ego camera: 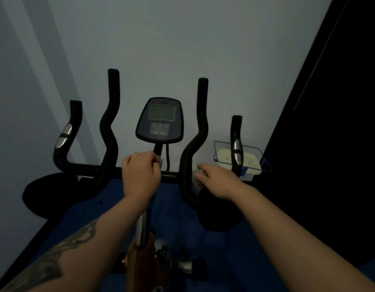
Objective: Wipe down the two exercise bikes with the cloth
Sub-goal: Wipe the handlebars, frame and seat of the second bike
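An exercise bike's black handlebars (107, 131) fill the middle of the dim view, with a grey console (161, 120) on a stem above the crossbar. My left hand (140, 171) grips the handlebar post just below the console. My right hand (216, 181) presses a pale cloth (196, 182) against the crossbar, right of the inner right handlebar (198, 131). Most of the cloth is hidden under the fingers. Only one bike is in view.
A blue wire basket (264, 165) holding a pale tray sits by the wall behind the right grip. A grey wall rises close behind the bike. Blue flooring (235, 260) lies below, with the bike's pedal and frame (182, 266) at the bottom. A dark panel stands at right.
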`<state>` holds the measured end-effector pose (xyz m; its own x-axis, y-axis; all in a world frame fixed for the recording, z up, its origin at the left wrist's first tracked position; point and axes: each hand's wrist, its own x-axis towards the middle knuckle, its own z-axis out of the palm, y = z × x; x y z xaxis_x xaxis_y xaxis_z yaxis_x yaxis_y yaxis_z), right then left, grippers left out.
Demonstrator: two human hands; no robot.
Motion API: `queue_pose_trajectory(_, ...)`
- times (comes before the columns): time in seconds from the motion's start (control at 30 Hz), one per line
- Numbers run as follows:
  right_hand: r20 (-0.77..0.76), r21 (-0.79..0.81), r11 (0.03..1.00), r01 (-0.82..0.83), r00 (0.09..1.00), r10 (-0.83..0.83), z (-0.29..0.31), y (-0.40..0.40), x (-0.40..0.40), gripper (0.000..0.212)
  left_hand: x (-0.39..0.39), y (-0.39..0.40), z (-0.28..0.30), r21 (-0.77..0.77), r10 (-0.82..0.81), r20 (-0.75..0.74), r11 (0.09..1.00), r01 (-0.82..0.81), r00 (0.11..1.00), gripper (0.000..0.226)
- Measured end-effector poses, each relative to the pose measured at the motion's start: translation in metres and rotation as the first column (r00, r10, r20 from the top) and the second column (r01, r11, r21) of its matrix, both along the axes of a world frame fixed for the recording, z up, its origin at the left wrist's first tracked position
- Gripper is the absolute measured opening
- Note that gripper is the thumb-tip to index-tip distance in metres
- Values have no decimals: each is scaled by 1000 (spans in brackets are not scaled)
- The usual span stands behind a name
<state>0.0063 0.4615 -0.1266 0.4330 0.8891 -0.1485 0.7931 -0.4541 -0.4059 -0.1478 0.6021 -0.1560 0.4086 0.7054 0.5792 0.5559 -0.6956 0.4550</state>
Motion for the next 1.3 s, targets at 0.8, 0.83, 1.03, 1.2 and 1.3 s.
queue_pose_trajectory(0.8,464,91,832,-547,763,450,-14,-37,81,39,101,-55,8,-292,10,120,956,26,993,33)
queue_pose_trajectory(0.83,501,100,803,-587,727,470,-19,-38,84,40,100,-55,8,-303,8,133,952,33,991,33)
queue_pose_trajectory(1.03,656,335,658,-674,668,351,-33,-51,130,42,98,-58,7,-303,15,157,952,33,987,34)
queue_pose_trajectory(1.2,-141,809,581,89,989,43,-94,-59,39,61,97,-55,3,-297,22,175,954,32,984,35)
queue_pose_trajectory(1.3,-477,783,439,440,878,-28,-77,-38,26,57,95,-56,2,-289,17,188,956,39,982,35)
